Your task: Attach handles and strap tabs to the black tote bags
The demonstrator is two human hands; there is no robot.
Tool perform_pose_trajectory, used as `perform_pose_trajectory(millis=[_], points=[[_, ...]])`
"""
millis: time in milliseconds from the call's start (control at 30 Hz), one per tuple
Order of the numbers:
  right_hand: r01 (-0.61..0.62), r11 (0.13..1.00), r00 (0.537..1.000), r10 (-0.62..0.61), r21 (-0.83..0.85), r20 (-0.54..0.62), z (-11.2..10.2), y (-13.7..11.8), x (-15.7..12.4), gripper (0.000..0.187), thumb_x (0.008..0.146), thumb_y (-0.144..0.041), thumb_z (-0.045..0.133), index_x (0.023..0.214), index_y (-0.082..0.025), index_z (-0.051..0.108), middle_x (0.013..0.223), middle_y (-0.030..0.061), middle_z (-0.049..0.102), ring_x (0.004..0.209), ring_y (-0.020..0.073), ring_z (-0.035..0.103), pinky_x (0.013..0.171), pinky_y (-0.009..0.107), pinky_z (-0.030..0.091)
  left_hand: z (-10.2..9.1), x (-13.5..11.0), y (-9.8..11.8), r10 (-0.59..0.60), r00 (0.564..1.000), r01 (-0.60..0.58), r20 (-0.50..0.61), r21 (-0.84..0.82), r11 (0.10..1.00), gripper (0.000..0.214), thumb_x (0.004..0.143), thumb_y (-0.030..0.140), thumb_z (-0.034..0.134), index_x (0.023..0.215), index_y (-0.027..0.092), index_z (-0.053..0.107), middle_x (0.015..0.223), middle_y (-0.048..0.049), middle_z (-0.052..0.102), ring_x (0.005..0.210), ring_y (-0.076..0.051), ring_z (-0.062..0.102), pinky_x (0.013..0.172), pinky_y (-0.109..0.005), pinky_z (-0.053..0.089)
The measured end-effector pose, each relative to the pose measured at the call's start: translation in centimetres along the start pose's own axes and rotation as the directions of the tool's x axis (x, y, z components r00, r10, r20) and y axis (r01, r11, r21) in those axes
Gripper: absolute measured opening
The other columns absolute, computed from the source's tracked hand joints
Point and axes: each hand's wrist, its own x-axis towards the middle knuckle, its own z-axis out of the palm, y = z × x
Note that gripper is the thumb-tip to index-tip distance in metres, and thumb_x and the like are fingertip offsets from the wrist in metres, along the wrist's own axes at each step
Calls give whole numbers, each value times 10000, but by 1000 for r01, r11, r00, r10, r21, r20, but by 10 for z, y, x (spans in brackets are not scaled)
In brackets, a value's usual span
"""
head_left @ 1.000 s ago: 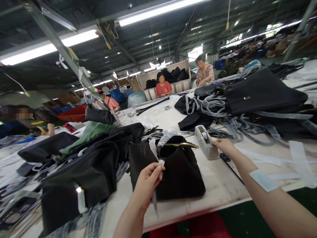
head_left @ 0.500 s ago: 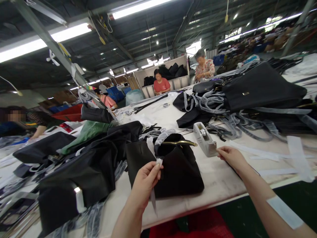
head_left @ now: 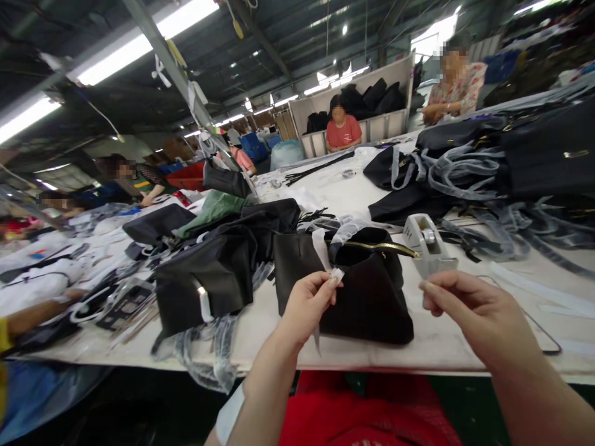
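Note:
A black handbag (head_left: 372, 310) with a gold zipper lies on the table in front of me, its top partly unzipped. My left hand (head_left: 309, 306) is closed over the bag's front, pinching the end of a white wrapping strip (head_left: 320, 248). A thin tail hangs below the fingers. To the right, my right hand (head_left: 469, 310) is closed in a pinch. Whatever sits between its fingertips, if anything, is too small to make out. Just behind that hand stands a grey tape dispenser (head_left: 430, 244) with a roll in it, partly covered by the fingers.
Another black bag (head_left: 204, 279) and a green plastic sheet (head_left: 214, 214) lie to the left. More black bags and clear-wrapped straps (head_left: 460, 170) are piled at right. Co-workers sit or stand around the table; one person's arm (head_left: 41, 316) reaches in at far left.
My view has turned left. My right hand has come away from the tape dispenser's front edge, nearer to me. The left hand keeps its pinch on the white strip.

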Motion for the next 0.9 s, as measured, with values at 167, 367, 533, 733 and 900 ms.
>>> perform_pose_trajectory(millis=[167, 367, 533, 733, 900], points=[[-124, 958, 904, 1, 259, 428, 65, -33, 0, 242, 865, -405, 597, 770, -182, 605, 603, -14, 565, 439, 85, 458, 419, 203, 362, 0, -5, 2, 82, 996, -80, -17, 108, 991, 299, 850, 427, 581, 812, 138, 645, 583, 37, 491, 522, -60, 387, 518, -185, 307], [-64, 990, 904, 4, 126, 428, 95, -21, 14, 282, 872, -413, 563, 734, -170, 598, 575, -29, 523, 417, 74, 431, 389, 198, 304, -4, -10, 2, 194, 981, -187, -14, 220, 958, 246, 870, 343, 539, 757, 144, 630, 626, 23, 526, 601, -92, 463, 605, -207, 379], [-30, 999, 941, 24, 12, 339, 95, -21, 15, 303, 849, -424, 571, 676, -177, 593, 541, -24, 530, 420, 87, 447, 399, 210, 309, -5, -10, 5, 222, 975, -213, -1, 269, 939, 253, 883, 336, 521, 785, 142, 652, 637, 17, 541, 601, -92, 472, 600, -207, 384], [8, 996, 965, 16, -89, 263, 99, -22, 18, 369, 805, -472, 596, 584, -185, 528, 499, -32, 487, 399, 88, 424, 382, 214, 296, -5, -12, 6, 244, 970, -235, 6, 285, 929, 257, 877, 343, 525, 809, 138, 665, 641, 12, 549, 607, -97, 478, 604, -210, 383], [33, 993, 968, -4, -110, 250, 98, -20, 20, 395, 803, -491, 609, 568, -187, 518, 480, -30, 480, 402, 92, 431, 381, 208, 308, -4, -8, 5, 205, 978, -193, -44, 190, 963, 335, 875, 415, 513, 709, 142, 613, 564, 28, 496, 549, -83, 429, 568, -207, 348]])
